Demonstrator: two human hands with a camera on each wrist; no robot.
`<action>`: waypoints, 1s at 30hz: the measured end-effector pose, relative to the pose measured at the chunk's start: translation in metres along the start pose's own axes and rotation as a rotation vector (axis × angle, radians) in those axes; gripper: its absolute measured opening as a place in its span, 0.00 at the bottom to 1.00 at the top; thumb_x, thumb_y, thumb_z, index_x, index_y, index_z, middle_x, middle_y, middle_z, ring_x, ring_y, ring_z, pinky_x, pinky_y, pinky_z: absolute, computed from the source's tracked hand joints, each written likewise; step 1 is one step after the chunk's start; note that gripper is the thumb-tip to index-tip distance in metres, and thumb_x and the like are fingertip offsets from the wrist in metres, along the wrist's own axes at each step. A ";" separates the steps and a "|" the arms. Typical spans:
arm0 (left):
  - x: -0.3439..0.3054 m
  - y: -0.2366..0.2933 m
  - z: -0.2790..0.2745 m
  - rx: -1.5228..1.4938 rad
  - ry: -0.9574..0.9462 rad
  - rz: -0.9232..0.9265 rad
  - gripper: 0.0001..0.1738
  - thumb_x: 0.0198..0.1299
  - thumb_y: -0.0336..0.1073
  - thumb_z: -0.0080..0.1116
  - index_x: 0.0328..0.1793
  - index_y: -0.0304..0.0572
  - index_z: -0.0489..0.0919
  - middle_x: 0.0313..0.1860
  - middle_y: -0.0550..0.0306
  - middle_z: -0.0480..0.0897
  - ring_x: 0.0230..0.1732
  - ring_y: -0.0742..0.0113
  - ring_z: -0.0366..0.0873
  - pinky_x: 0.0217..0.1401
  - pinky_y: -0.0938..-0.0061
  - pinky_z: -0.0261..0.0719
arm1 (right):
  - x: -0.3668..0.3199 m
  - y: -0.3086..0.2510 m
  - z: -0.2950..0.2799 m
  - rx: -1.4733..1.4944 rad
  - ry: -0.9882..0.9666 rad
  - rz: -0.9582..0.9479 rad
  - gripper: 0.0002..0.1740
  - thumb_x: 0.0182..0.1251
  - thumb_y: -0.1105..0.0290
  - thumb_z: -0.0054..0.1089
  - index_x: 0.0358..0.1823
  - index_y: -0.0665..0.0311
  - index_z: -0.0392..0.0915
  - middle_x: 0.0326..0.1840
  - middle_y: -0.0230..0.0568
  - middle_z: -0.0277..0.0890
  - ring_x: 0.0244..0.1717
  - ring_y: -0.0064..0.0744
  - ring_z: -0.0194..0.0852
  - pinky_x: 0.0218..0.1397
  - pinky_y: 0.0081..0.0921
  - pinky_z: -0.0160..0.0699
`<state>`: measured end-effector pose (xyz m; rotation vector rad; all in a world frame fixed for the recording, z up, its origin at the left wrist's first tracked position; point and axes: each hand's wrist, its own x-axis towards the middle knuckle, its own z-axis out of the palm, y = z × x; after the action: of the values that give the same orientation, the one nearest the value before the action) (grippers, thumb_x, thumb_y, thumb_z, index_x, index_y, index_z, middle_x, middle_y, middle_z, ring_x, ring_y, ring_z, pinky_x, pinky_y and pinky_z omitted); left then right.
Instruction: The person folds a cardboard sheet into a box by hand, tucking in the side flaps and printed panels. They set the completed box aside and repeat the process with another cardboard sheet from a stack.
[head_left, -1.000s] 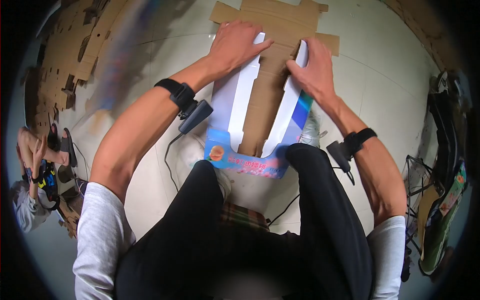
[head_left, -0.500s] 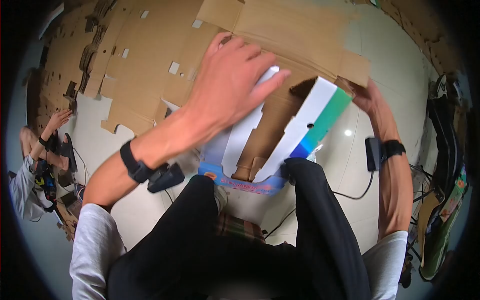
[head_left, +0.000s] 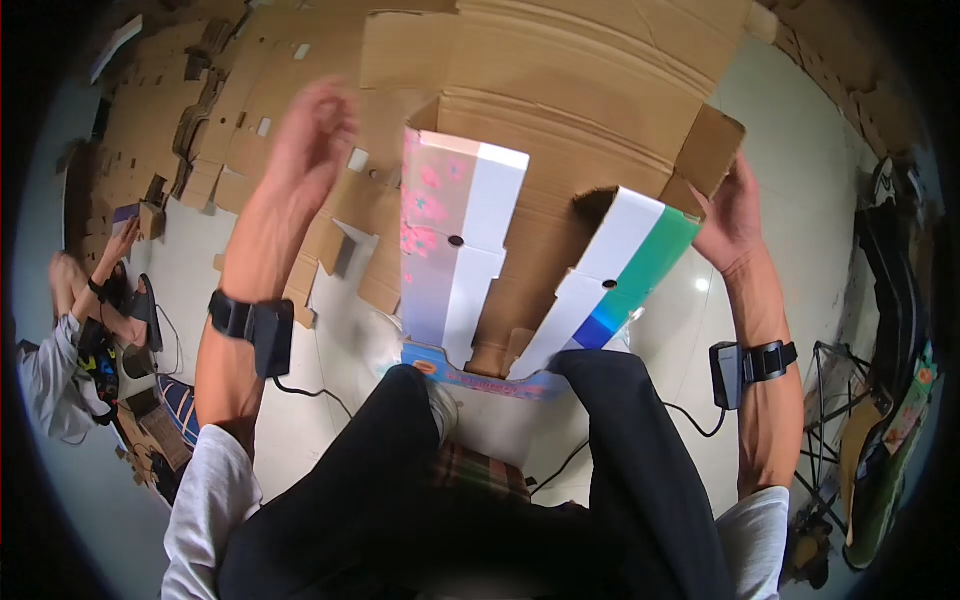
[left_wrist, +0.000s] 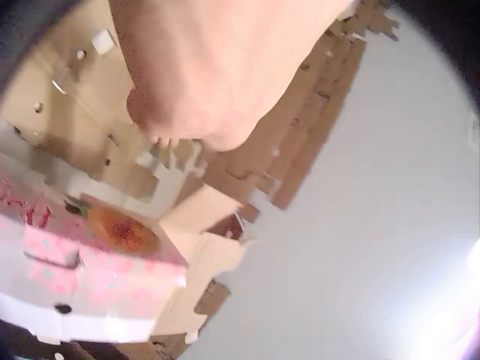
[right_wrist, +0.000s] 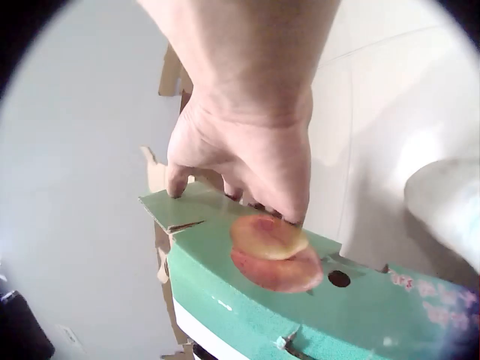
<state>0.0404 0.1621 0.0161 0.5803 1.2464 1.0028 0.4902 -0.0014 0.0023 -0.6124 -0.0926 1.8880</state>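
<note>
Brown cardboard box with pink and green printed sides stands at the person's black-trousered knees; left hand (blurred) is loosely curled, holding nothing; right hand touches the green side; whether it grips, cannot tell.

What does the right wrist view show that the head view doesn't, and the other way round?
Only the right wrist view shows the large peach print on the green side of the box. Only the head view shows the blurred left hand and another person. Both show the right hand at the box's green side.
</note>
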 end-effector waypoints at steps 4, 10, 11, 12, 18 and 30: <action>-0.027 -0.001 0.036 -0.127 -0.401 -0.264 0.22 0.80 0.41 0.60 0.74 0.40 0.75 0.62 0.51 0.84 0.58 0.66 0.84 0.64 0.67 0.87 | 0.016 0.013 0.058 -0.328 0.161 0.014 0.40 0.86 0.43 0.50 0.84 0.66 0.61 0.84 0.50 0.67 0.79 0.45 0.71 0.83 0.43 0.71; -0.037 0.025 0.091 0.324 -0.511 -0.062 0.31 0.76 0.33 0.64 0.82 0.40 0.68 0.66 0.53 0.82 0.62 0.68 0.84 0.63 0.68 0.87 | 0.023 0.020 0.084 -0.668 0.346 -0.090 0.40 0.84 0.51 0.60 0.88 0.54 0.54 0.73 0.42 0.75 0.72 0.35 0.77 0.74 0.38 0.80; -0.028 0.021 0.088 0.328 -0.515 -0.044 0.32 0.73 0.26 0.63 0.81 0.40 0.68 0.67 0.55 0.82 0.64 0.68 0.83 0.63 0.70 0.87 | 0.024 0.022 0.087 -0.696 0.347 -0.116 0.40 0.84 0.52 0.61 0.88 0.54 0.54 0.72 0.42 0.76 0.70 0.35 0.77 0.73 0.38 0.80; -0.018 0.015 0.077 0.323 -0.519 -0.038 0.31 0.72 0.25 0.62 0.80 0.40 0.69 0.67 0.55 0.82 0.63 0.68 0.83 0.62 0.70 0.86 | 0.024 0.024 0.089 -0.722 0.349 -0.145 0.40 0.83 0.53 0.62 0.87 0.55 0.54 0.71 0.41 0.76 0.69 0.34 0.77 0.72 0.38 0.80; -0.025 0.008 0.057 -0.050 -0.398 -0.128 0.17 0.76 0.35 0.50 0.66 0.45 0.82 0.66 0.57 0.83 0.66 0.64 0.76 0.72 0.60 0.79 | 0.031 0.010 0.043 -0.300 0.217 -0.142 0.17 0.84 0.56 0.58 0.61 0.60 0.78 0.63 0.39 0.79 0.69 0.35 0.72 0.74 0.37 0.74; -0.025 0.004 0.052 0.591 -0.680 -0.065 0.19 0.69 0.32 0.58 0.66 0.45 0.79 0.68 0.59 0.78 0.68 0.69 0.78 0.74 0.73 0.77 | 0.026 0.014 0.058 -0.816 0.327 0.090 0.20 0.86 0.61 0.55 0.65 0.68 0.79 0.59 0.39 0.84 0.57 0.26 0.83 0.62 0.26 0.84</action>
<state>0.0890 0.1508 0.0459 1.2118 0.9159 0.3027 0.4453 0.0291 0.0379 -1.4847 -0.6491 1.7686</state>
